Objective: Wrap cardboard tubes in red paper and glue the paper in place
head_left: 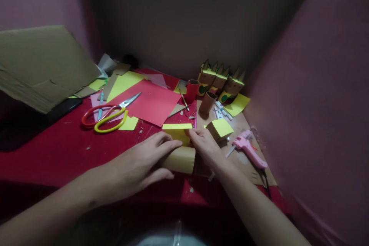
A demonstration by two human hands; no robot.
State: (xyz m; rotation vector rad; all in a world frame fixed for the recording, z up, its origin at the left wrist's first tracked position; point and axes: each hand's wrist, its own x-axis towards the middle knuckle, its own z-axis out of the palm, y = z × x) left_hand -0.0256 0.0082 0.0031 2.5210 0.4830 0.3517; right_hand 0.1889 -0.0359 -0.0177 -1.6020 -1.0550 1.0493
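Observation:
My left hand [152,157] is closed around a cardboard tube [181,159] lying on its side at the near edge of the table. Behind the tube stands a strip of yellow paper [177,132] whose top is folded over. The fingers of my right hand [203,142] pinch the right end of that paper. Just right of this hand is a small box with a yellow paper top [220,127]. A pink glue gun [249,149] lies farther right, and scissors with red and yellow handles [111,117] rest to the left.
Red paper [152,102] and yellow sheets [127,82] spread across the red tablecloth [57,153]. An upright brown tube [208,103], a red tube [192,90], markers [223,110] and several decorated boxes [220,80] stand or lie behind. Large cardboard [43,65] leans at left.

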